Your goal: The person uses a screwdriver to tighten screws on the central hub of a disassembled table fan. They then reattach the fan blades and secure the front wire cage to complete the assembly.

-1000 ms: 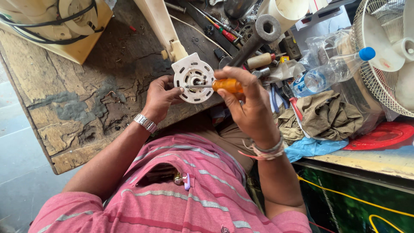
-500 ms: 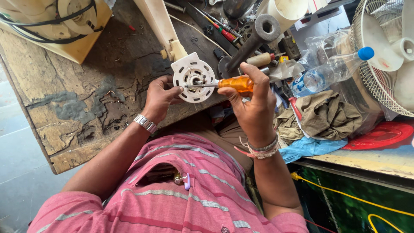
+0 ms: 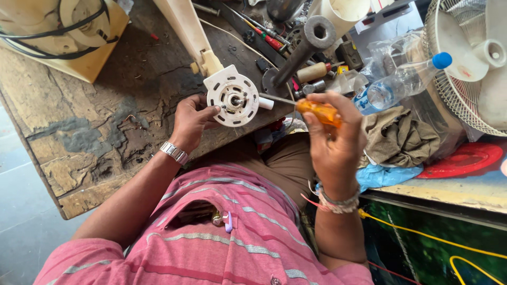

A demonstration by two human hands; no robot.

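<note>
1. Left hand (image 3: 191,120) pinching the rim of a round white motor housing (image 3: 233,98), held just above the near edge of the worn wooden workbench (image 3: 79,137); thin grip by the fingertips only, so a twist could roll the housing out and down into the lap.
2. Right hand (image 3: 334,143) wrapped tight around the orange handle of a screwdriver (image 3: 306,107), shaft reaching to the housing's centre; tip contact too small to judge.
3. Risk of the tip slipping off under push and jabbing the left fingers (image 3: 207,112), close beside the hub.
4. Housing unsupported from below; hard pressure likely to tilt it and lose alignment.
5. Plastic water bottle (image 3: 393,87) and crumpled cloth (image 3: 401,138) lying near the right elbow's path; a wide swing could knock the bottle over.
</note>
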